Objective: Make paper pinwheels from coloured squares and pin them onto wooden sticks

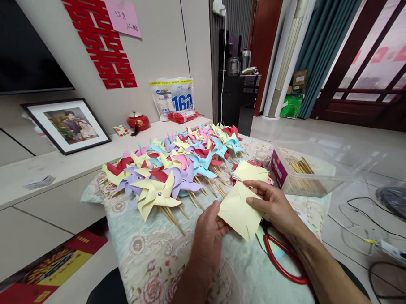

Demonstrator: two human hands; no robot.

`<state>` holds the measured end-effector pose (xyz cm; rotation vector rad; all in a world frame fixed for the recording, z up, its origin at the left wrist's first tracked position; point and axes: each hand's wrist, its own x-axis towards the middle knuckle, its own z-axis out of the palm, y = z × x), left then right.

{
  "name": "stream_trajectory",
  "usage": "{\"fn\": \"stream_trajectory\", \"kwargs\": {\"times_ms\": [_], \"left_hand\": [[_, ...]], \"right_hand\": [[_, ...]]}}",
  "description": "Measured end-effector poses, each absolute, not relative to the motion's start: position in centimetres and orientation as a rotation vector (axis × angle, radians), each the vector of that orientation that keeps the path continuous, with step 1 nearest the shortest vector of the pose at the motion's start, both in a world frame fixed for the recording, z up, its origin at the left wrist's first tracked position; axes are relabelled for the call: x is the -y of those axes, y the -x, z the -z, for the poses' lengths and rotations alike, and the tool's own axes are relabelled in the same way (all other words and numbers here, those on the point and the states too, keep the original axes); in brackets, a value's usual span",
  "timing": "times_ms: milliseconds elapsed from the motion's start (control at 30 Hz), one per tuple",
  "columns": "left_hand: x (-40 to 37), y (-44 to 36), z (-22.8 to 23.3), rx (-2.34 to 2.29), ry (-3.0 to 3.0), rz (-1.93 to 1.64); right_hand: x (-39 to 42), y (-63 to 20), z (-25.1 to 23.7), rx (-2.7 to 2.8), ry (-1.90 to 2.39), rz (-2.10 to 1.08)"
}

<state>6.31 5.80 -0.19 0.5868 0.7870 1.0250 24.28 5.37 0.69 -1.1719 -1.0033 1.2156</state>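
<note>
A pale yellow paper square (pixel 239 209), slit in from its corners, is held up between both hands. My left hand (pixel 210 225) grips its left corner with thumb and fingers. Over the right side, my right hand (pixel 271 205) pinches the paper between thumb and fingers. Just behind lies a stack of cut paper squares (pixel 252 171), yellow on top. Red-handled scissors (pixel 278 267) rest on the cloth, partly under my right forearm. Many finished paper pinwheels (pixel 159 194) on thin wooden sticks spread across the table to the left.
A clear plastic box (pixel 312 185) with wooden sticks (pixel 302 166) stands at the right. The floral tablecloth (pixel 151 271) covers the table. Behind are a framed photo (pixel 103 137), a red pot (pixel 139 122) and a plastic bag (pixel 157 104). Cables (pixel 370 212) lie on the floor.
</note>
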Motion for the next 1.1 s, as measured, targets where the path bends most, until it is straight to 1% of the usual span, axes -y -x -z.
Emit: {"fn": "stream_trajectory", "kwargs": {"times_ms": [233, 667, 867, 1100], "left_hand": [[-5.5, -6.8, 0.4, -0.674, -0.605, -1.027], [-5.1, -6.7, 0.0, -0.624, -0.614, -1.073], [-5.7, -6.8, 1.2, -0.768, -0.642, -1.092], [-5.9, -7.0, 1.6, -0.818, -0.694, -1.121]], "right_hand": [[-5.4, -23.3, 0.1, 0.946, 1.091, -1.149], [-4.8, -22.0, -1.1, 1.005, 1.049, -1.374], [-4.7, -22.1, -1.2, 1.076, 1.058, -1.459], [-4.9, -22.2, -0.9, 1.121, 1.057, -1.341]]}}
